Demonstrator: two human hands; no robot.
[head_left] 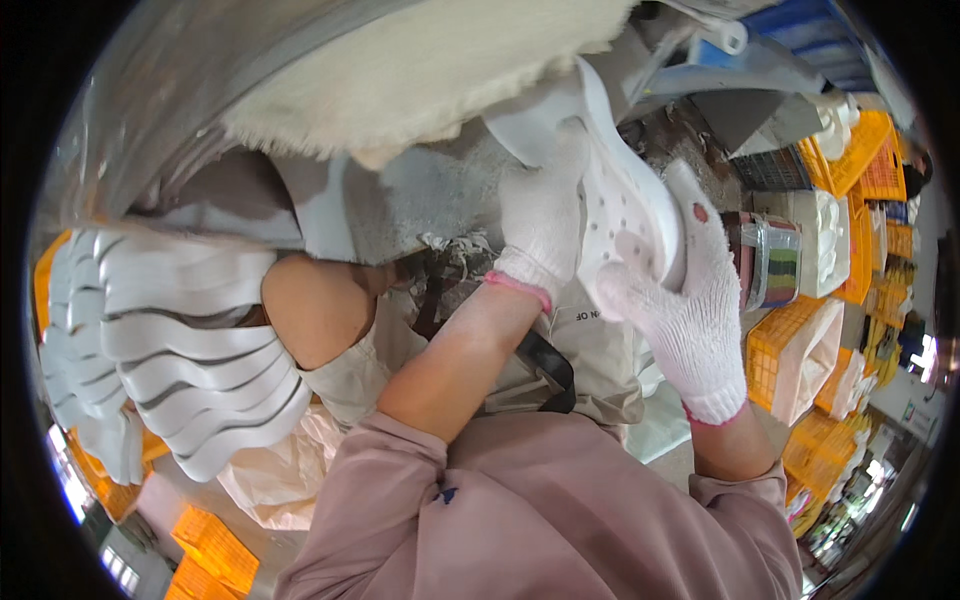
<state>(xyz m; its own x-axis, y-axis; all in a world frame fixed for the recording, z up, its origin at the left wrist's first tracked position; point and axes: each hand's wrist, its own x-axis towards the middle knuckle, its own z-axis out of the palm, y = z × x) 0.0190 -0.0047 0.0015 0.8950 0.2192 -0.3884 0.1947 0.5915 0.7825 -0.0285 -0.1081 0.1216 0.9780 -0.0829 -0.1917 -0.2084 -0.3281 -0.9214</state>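
Note:
A pale grey-white foam clog [625, 185] with small round holes is held up in front of me, tilted on its side. My left hand [545, 205], in a white knitted glove with a pink cuff, grips its left side; its fingertips are partly hidden. The clog's right and lower part lies between the thumb and fingers of my right hand [690, 310], gloved alike, with a red spot on one finger. Just above and left of the clog is a large cream, fluffy buffing wheel [430, 85]. Whether they touch, I cannot tell.
Left of my bare knee [320, 310] stand stacked pale grey foam clogs [200, 360]. A grey machine housing [130, 130] curves over the wheel, above a dusty grey panel [390, 205]. Orange plastic crates [775, 350] line the right side; others [215, 550] stand at lower left.

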